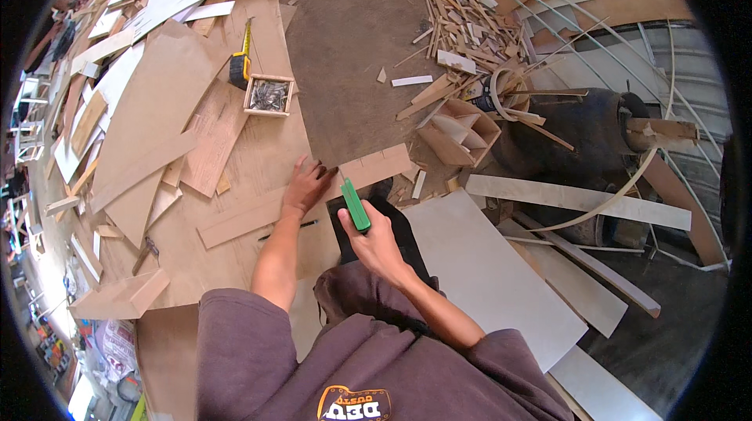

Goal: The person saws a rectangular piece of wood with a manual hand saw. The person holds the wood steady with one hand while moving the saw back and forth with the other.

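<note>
My right hand [374, 242] is closed round the green handle of a hand saw [355, 205]. Its thin blade, seen nearly edge-on, meets a narrow wooden board [380, 164]. That board lies slantwise on the plywood work surface [270, 147], and its right end sticks out past the edge. With fingers spread, my left hand [308, 186] presses on the board, just left of the blade. Dark pencil-like marks show on the board's right part. A dark pen or pencil [288, 230] lies close to my left forearm.
Beyond the board stand a small wooden box of metal fasteners [269, 96] and a yellow-black tape measure [240, 65]. Pliers [150, 249] lie at left among wood offcuts [211, 135]. To the right are a scrap pile [470, 37], a dark barrel-like tank [572, 135] and a pale panel [478, 264].
</note>
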### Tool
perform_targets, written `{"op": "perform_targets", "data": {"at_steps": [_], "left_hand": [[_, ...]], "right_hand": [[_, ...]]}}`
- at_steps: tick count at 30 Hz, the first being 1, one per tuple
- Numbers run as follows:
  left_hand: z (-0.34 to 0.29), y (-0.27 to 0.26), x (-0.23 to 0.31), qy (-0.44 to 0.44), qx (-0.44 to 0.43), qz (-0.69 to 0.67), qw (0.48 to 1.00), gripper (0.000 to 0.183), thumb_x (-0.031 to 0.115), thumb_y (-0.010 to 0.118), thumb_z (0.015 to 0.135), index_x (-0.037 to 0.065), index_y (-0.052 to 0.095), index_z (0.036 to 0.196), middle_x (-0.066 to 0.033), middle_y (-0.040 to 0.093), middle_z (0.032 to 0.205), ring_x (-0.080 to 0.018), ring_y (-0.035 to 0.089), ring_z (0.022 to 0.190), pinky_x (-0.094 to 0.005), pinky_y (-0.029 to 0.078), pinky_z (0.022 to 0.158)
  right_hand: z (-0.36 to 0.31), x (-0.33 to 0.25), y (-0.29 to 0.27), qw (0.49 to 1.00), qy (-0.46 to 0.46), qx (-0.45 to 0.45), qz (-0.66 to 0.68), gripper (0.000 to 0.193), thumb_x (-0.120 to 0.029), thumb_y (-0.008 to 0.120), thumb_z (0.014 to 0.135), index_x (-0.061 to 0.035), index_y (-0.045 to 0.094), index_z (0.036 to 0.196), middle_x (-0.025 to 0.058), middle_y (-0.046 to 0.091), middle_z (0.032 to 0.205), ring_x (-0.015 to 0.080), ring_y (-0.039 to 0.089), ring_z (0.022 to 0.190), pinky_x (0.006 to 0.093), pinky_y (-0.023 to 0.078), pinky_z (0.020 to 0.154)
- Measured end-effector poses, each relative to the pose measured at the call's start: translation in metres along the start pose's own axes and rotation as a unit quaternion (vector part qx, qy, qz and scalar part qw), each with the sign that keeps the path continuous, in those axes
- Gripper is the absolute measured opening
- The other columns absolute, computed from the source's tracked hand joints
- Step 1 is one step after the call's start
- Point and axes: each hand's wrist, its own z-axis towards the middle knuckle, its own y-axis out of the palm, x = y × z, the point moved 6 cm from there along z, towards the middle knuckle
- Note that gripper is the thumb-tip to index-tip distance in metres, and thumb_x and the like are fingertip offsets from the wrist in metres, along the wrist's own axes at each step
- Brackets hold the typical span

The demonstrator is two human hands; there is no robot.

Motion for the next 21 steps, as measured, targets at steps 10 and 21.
{"op": "perform_targets", "data": {"at_steps": [10,21], "left_hand": [[0.003,-0.002,0.001,-0.024,-0.027,0.007,0.999,0.036,0.025,0.07,0.088,0.022,0.067,0.124,0.0007,0.067,0.103,-0.0179,0.06,0.116,-0.05,0.031,0.119],[0.013,-0.022,-0.003,-0.132,-0.063,0.006,0.989,0.036,0.04,0.059,0.099,0.011,0.078,0.09,-0.0062,0.061,0.137,-0.0221,0.033,0.15,-0.0553,0.017,0.125]], "right_hand": [[-0.002,0.003,-0.007,0.999,-0.027,0.023,-0.004,0.038,-0.034,0.063,0.103,0.0031,0.06,0.104,0.018,0.058,0.07,0.0197,0.049,0.064,0.0391,0.047,0.064],[-0.01,-0.01,-0.014,0.999,-0.033,-0.015,-0.006,0.041,-0.036,0.063,0.103,0.0044,0.057,0.101,0.0199,0.053,0.071,0.0237,0.043,0.066,0.0407,0.047,0.065]]}}
